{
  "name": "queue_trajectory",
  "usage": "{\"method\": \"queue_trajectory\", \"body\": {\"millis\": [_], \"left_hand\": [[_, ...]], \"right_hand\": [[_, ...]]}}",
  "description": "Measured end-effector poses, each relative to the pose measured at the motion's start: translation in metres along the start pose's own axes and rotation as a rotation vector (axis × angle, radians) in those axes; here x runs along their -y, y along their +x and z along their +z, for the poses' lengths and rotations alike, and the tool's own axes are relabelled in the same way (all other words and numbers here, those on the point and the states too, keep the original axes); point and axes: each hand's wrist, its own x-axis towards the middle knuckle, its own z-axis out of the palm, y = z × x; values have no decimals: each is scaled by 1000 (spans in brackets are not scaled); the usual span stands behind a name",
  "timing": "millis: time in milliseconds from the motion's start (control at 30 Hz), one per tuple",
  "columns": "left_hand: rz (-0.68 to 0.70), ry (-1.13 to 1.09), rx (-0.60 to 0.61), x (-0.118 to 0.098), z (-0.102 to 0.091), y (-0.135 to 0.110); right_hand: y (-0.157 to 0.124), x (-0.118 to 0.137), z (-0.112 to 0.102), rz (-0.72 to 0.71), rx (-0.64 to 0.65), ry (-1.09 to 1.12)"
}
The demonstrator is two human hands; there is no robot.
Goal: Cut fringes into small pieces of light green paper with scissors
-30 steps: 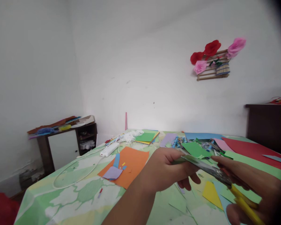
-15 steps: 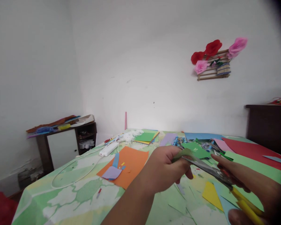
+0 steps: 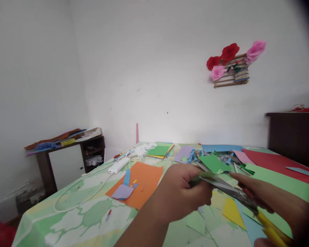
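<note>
The right hand (image 3: 278, 197) grips yellow-handled scissors (image 3: 243, 197), fingers wrapped about the handles, while the left hand (image 3: 184, 190), apart from it, pinches a small green paper piece (image 3: 207, 176) between thumb and fingers. The blades reach across the gap to the paper at the left thumb; whether they close on it cannot be told. Below the blades, a yellow paper piece (image 3: 232, 212) lies against a light blue sheet (image 3: 249, 226) on the green-and-white tablecloth (image 3: 92, 214). Left of the left hand, an orange sheet (image 3: 146, 178) bears a lilac paper piece (image 3: 122, 192) and a blue strip (image 3: 127, 177). Just beyond the blades rests a green sheet (image 3: 213, 164); past the right hand spread a light green sheet (image 3: 280, 180) and a red sheet (image 3: 280, 161). Farther off to the left hand's left sits a white power strip (image 3: 118, 165). On the wall beyond both hands, 2 red flowers (image 3: 230, 51) and 2 pink flowers (image 3: 256, 51) adorn a slatted rack (image 3: 231, 83).
</note>
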Motion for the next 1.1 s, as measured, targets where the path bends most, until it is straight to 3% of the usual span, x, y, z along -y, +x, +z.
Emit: {"method": "queue_trajectory", "body": {"millis": [467,633,900,1100], "left_hand": [[229,10,-20,4,5,-4],[245,19,-35,4,6,-4],[151,-47,-63,6,9,-3],[-68,-70,-98,-5,11,0]], "right_hand": [[0,-3,1,-4,-34,60],[6,0,7,63,-149,119],[17,6,9,129,-215,188],[15,4,7,138,-207,186]]}}
